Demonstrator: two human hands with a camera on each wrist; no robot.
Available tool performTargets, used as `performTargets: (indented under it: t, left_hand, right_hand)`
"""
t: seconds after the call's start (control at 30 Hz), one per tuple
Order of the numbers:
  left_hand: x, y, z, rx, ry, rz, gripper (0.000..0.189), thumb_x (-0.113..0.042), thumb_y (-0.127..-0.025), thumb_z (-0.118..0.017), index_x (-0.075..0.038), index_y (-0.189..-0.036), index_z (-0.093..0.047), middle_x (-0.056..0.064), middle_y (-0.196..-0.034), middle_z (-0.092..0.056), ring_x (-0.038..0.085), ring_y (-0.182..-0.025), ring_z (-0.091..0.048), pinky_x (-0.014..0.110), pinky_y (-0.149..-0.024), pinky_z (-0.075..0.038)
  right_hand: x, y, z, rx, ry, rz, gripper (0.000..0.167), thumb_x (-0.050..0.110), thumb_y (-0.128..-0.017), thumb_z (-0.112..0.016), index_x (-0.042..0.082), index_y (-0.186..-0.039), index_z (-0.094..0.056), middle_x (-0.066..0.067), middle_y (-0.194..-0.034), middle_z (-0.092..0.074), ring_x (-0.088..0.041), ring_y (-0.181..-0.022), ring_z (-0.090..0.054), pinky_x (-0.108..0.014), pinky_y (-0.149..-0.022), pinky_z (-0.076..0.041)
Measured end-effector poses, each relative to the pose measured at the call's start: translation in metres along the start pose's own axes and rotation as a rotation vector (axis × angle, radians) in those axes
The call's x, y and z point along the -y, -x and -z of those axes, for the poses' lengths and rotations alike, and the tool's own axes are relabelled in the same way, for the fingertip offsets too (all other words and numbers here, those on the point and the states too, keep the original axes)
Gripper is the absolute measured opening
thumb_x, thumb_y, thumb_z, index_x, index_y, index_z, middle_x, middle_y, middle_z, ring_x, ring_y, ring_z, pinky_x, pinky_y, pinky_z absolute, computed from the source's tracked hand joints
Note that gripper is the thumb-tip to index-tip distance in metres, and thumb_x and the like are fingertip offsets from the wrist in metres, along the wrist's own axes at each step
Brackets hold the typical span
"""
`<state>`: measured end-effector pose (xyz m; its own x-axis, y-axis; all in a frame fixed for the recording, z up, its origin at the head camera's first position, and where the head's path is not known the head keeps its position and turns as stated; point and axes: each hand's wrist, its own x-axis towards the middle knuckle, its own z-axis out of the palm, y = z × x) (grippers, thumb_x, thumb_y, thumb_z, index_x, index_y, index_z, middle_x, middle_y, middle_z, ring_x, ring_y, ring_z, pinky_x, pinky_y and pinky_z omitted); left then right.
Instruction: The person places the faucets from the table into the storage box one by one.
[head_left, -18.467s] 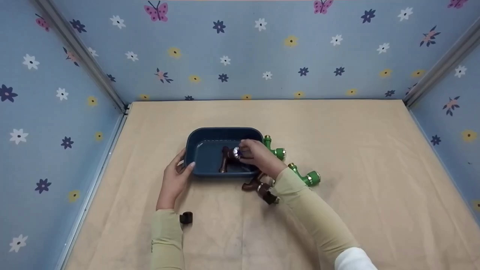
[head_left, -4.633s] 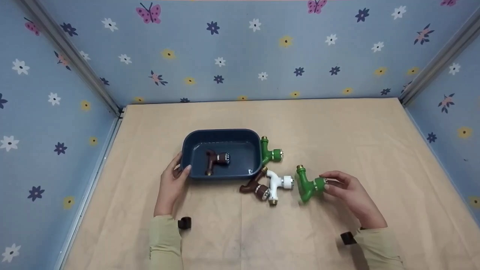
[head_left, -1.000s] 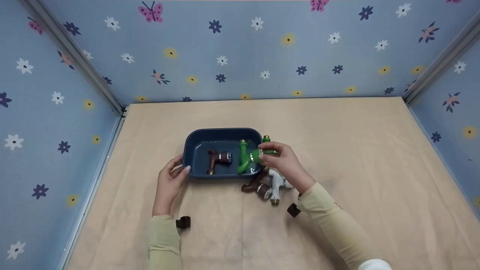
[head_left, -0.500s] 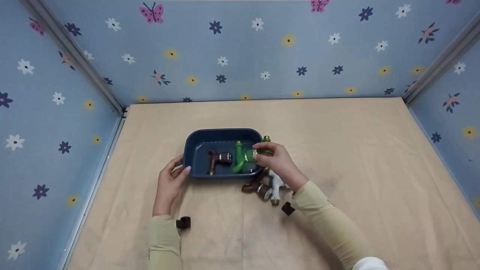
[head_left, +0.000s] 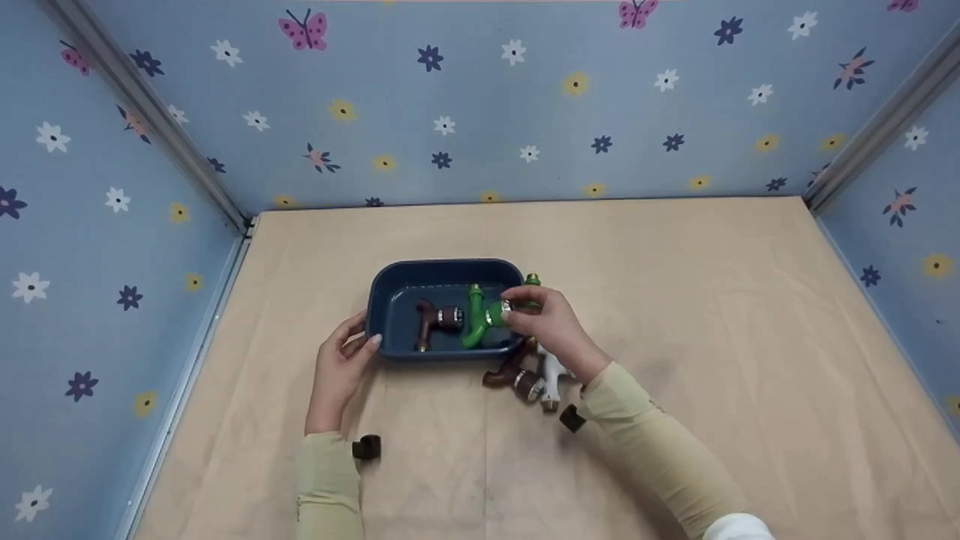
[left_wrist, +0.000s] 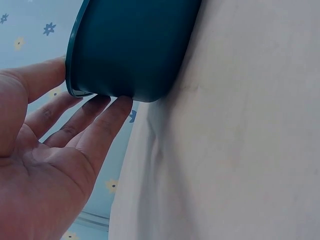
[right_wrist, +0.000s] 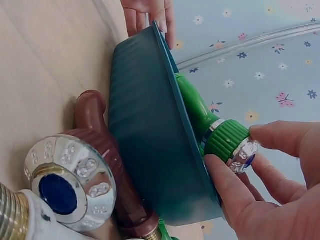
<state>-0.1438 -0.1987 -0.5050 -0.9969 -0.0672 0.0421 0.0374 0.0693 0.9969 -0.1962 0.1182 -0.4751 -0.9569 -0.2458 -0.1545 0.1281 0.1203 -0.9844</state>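
Observation:
A dark blue basin (head_left: 397, 355) stands on the table, with a brown tap (head_left: 425, 322) lying inside. My left hand (head_left: 343, 367) holds the basin's near left corner, thumb at the rim and fingertips against the outer wall, as the left wrist view shows. With thumb and fingers my right hand (head_left: 551, 319) pinches the chrome-capped knob of a green tap (head_left: 476, 319). This tap is within the basin, right of the brown one; in the right wrist view its knob (right_wrist: 227, 140) rises above the rim.
Outside the basin's near right corner lie a second brown tap (head_left: 514, 375) and a white tap (head_left: 551, 382), partly hidden by the right arm. Behind the right hand, another green tap (head_left: 532, 280) shows its brass end. Blue flowered panels (head_left: 480, 97) border the table.
Several seconds ago the green tap was in my right hand right of the basin; now it is inside. Over the last second it shifted slightly left. The left hand stays at the basin.

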Motion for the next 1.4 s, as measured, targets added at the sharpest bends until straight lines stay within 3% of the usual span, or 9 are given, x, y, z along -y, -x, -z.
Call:
performTargets:
  t: [0.23, 0.63, 0.8, 0.93, 1.0, 1.4]
  left_hand:
    - [0.001, 0.0, 0.0, -0.006, 0.033, -0.004, 0.049, 0.007, -0.089, -0.062, 0.012, -0.135, -0.044, 0.034, -0.127, -0.046, 0.044, -0.114, -0.051, 0.02, -0.085, -0.05]
    - [-0.001, 0.0, 0.001, 0.001, 0.015, 0.024, 0.05, 0.004, -0.09, -0.062, 0.01, -0.137, -0.043, 0.031, -0.129, -0.045, 0.044, -0.118, -0.049, 0.019, -0.085, -0.05]
    - [0.008, -0.002, 0.002, -0.001, 0.006, 0.02, 0.051, 0.001, -0.091, -0.063, 0.007, -0.138, -0.044, 0.029, -0.13, -0.046, 0.041, -0.118, -0.05, 0.021, -0.087, -0.049]
    - [0.008, -0.002, 0.002, -0.008, 0.002, 0.013, 0.05, 0.0, -0.091, -0.063, 0.008, -0.137, -0.045, 0.03, -0.129, -0.047, 0.041, -0.117, -0.051, 0.019, -0.087, -0.049]
    - [0.001, 0.0, 0.001, -0.007, 0.005, 0.022, 0.05, 0.003, -0.09, -0.062, 0.01, -0.136, -0.044, 0.031, -0.128, -0.047, 0.043, -0.117, -0.05, 0.019, -0.087, -0.049]
    - [0.002, 0.0, 0.0, -0.013, 0.016, 0.015, 0.05, 0.003, -0.09, -0.063, 0.009, -0.136, -0.045, 0.031, -0.128, -0.047, 0.043, -0.117, -0.05, 0.02, -0.087, -0.049]
  right_hand:
    - [0.0, -0.003, -0.008, -0.015, 0.048, 0.026, 0.03, 0.001, -0.084, -0.07, 0.001, -0.113, -0.065, -0.01, -0.11, -0.061, -0.019, -0.093, -0.064, -0.027, -0.071, -0.055]
    - [0.0, -0.008, -0.016, -0.02, 0.175, 0.076, 0.028, 0.001, -0.084, -0.071, -0.003, -0.111, -0.065, -0.011, -0.104, -0.064, -0.022, -0.092, -0.063, -0.028, -0.072, -0.055]
    - [0.006, -0.007, -0.018, 0.001, 0.191, 0.074, 0.025, 0.0, -0.084, -0.07, -0.002, -0.109, -0.065, -0.018, -0.107, -0.063, -0.027, -0.094, -0.062, -0.027, -0.073, -0.054]
    - [0.006, -0.009, -0.02, -0.003, 0.21, 0.072, 0.024, 0.0, -0.084, -0.07, 0.0, -0.107, -0.066, -0.013, -0.103, -0.064, -0.024, -0.092, -0.062, -0.028, -0.073, -0.055]
    - [0.001, -0.012, -0.021, -0.012, 0.219, 0.079, 0.024, 0.001, -0.083, -0.071, 0.001, -0.106, -0.067, -0.008, -0.101, -0.065, -0.021, -0.09, -0.063, -0.028, -0.074, -0.055]
    - [0.003, -0.014, -0.027, -0.013, 0.232, 0.058, 0.025, 0.003, -0.084, -0.071, -0.003, -0.108, -0.065, -0.008, -0.101, -0.064, -0.021, -0.091, -0.063, -0.028, -0.074, -0.054]
